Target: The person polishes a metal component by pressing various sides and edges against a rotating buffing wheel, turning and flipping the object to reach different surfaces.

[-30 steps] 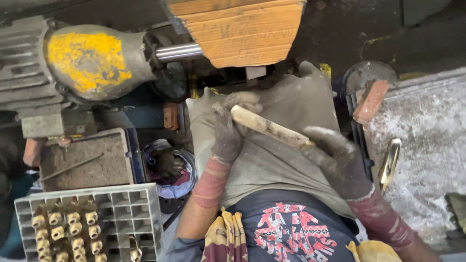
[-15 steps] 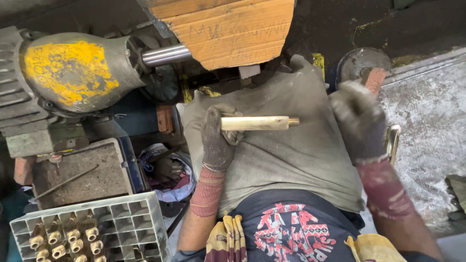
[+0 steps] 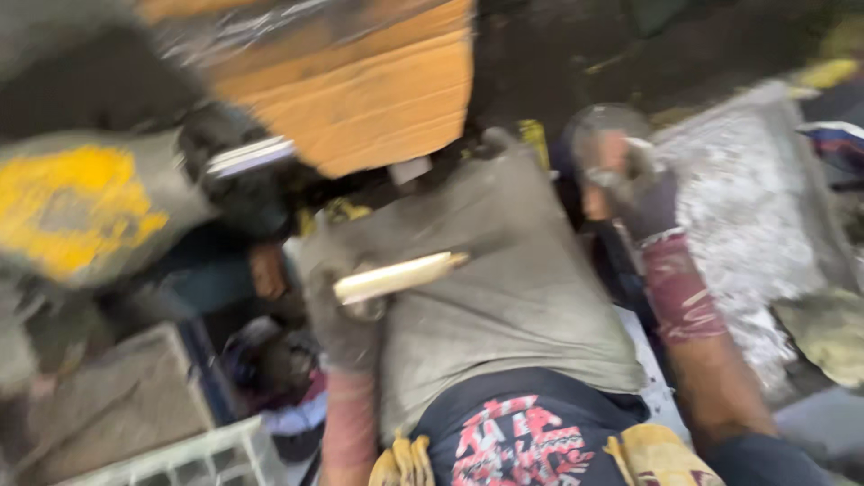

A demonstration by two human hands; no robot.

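A stick (image 3: 400,274) lies across the lap at frame centre, a machine (image 3: 81,211) at left, a board (image 3: 360,81) above, a tray (image 3: 738,207) at right

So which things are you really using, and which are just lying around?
In use:
left hand holding the pale stick
right hand by the grey tray

Lying about:
yellow motor
wooden block
white crate

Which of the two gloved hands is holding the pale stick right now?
The left hand, low over the grey cloth, grips the pale stick by one end. The right hand is raised off to the side, away from it.
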